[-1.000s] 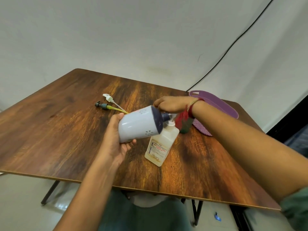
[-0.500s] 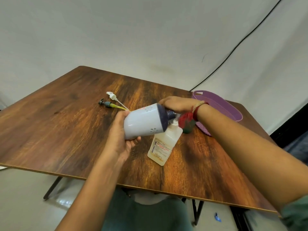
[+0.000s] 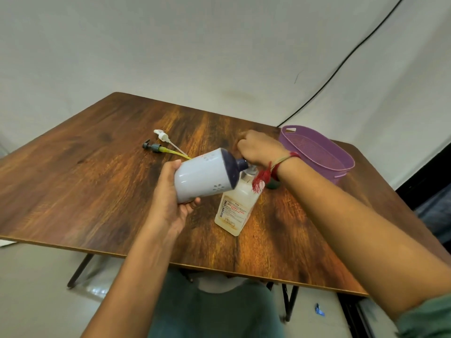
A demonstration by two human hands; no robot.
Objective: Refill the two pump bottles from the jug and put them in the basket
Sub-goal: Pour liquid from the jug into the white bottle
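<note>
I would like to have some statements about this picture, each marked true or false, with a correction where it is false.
1. The left hand holds the white bottle tilted, with its dark neck toward the clear bottle. True.
2. The pumps are screwed onto the bottles. False: both lie loose on the table, beyond the left hand.
3. The right hand, fingers curled, is at the top of the clear bottle. True.
4. One bottle is already in the basket. False: no bottle is in it.
5. The clear bottle lies flat on its side. False: it stands on the table, leaning a little.
</note>
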